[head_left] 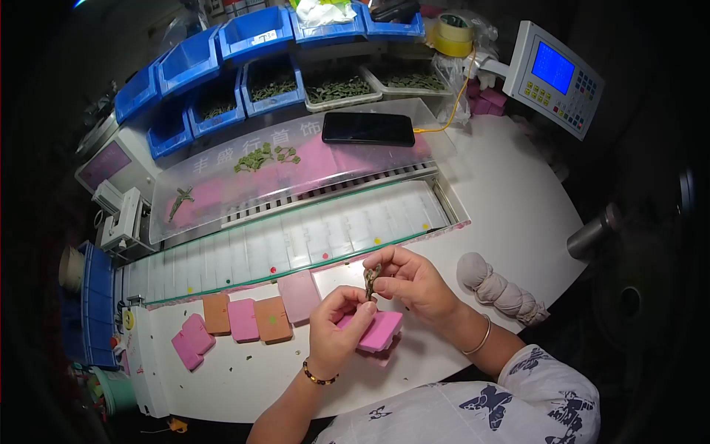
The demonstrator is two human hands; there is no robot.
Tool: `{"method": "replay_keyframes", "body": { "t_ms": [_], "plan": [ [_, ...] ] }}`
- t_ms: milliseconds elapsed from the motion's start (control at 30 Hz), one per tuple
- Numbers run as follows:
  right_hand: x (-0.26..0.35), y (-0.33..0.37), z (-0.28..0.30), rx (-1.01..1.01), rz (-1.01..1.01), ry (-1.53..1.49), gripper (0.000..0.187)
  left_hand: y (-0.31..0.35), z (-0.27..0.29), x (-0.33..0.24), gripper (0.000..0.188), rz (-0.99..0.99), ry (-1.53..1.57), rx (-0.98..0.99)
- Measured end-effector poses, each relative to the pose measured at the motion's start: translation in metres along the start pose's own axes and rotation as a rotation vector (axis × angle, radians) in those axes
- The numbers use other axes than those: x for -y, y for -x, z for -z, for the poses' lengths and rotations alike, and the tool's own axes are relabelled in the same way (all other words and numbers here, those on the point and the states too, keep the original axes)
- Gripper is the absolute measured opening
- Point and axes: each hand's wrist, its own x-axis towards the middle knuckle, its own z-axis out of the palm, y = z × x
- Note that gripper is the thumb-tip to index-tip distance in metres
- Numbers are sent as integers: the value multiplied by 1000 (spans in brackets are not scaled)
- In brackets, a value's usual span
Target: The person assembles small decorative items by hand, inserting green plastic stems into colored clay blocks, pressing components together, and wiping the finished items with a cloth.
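**Two hands pinch a little metal piece over a pink block**

The small metal piece [371, 281] sits between both hands, just above the white table [510, 214]. The right hand [414, 281] pinches it from the right with fingers closed on it. The left hand [340, 329] comes up from below, and its fingertips meet the piece too. The left hand also rests on a pink block [381, 331], which lies flat on the table under the hands.

To the left, more pink and brown blocks [244, 320] lie in a row. Behind them runs a long white tray with slots [296, 244]. A clear cover [296, 166] holds a pile of green bits [262, 157] and a black phone [367, 129]. Blue bins [222, 66] stand at the back. A grey cloth bundle [497, 287] lies to the right. The room around is dark.
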Motion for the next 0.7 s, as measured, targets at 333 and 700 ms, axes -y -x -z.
{"method": "replay_keyframes", "body": {
  "t_ms": [333, 700],
  "plan": [
    [-1, -2, -1, -17, -96, -103, 34, -1, 2, -4, 10, 167, 144, 28],
    [2, -5, -3, -50, 20, -43, 43, -4, 3, -2, 9, 189, 178, 6]
  ]
}}
